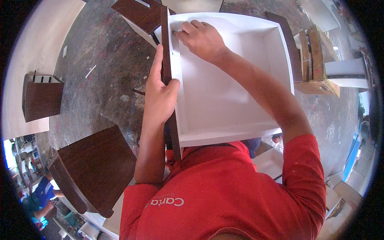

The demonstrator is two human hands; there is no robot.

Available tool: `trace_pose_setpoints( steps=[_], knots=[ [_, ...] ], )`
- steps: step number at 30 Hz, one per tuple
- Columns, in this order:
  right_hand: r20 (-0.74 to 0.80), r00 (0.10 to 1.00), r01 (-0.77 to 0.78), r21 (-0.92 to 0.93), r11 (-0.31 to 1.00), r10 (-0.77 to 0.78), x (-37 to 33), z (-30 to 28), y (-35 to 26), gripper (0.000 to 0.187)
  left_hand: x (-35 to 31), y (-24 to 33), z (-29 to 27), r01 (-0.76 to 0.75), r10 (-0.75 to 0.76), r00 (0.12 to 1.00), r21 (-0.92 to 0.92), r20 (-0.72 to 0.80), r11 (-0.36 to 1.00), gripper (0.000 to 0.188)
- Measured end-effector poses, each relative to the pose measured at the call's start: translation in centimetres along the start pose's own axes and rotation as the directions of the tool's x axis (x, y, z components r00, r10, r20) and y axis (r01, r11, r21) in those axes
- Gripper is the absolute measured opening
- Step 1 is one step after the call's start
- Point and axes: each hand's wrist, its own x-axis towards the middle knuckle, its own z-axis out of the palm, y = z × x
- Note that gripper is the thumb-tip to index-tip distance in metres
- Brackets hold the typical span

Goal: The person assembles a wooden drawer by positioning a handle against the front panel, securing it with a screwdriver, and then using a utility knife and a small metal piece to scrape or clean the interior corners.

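Standing against the far left edge, a dark brown open-topped box point(40, 98) rests on a pale board point(24, 60), well apart from the work. Nearer, at lower left, a dark wood-grain panel point(96, 168) with a rounded edge lies on the paint-spattered tabletop point(108, 68), where small white chips are scattered. Below that panel, at the lower-left rim, another person in blue point(42, 196) is partly visible.

At the centre, the left hand point(160, 96) grips the dark front panel point(167, 68) of a white drawer box point(224, 96), fingers wrapped around the panel's outer face, the forefinger stretched up along it and the thumb hooked over its top edge onto the white side. The drawer box sits upright and open toward the camera, its near wall close against the person's red shirt point(224, 192).

Further right, the right hand point(202, 38) reaches across into the drawer's upper left inside corner, fingers curled and pressed together against the white wall just beside the dark panel; whether it pinches anything there cannot be told. Another dark panel point(140, 14) lies beyond that corner.

At the right, stacked pieces of raw wood point(314, 56) stand just beside the drawer's far wall.
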Motion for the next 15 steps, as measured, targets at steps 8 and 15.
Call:
trace_pose_setpoints(
  steps=[8,15],
  knots=[
    [-0.013,1.0,-0.013,-0.061,0.998,0.012,0.3,-0.5,0.5,0.018,0.2,-0.4,-0.1,-0.014,0.014,1.0,0.011,0.027,1.0,0.088],
    [0.022,0.998,-0.065,-0.05,0.997,0.066,0.6,-1.6,0.1,0.02,0.1,-0.4,-0.2,-0.038,0.038,0.999,0.025,-0.007,0.999,0.087]
  ],
)
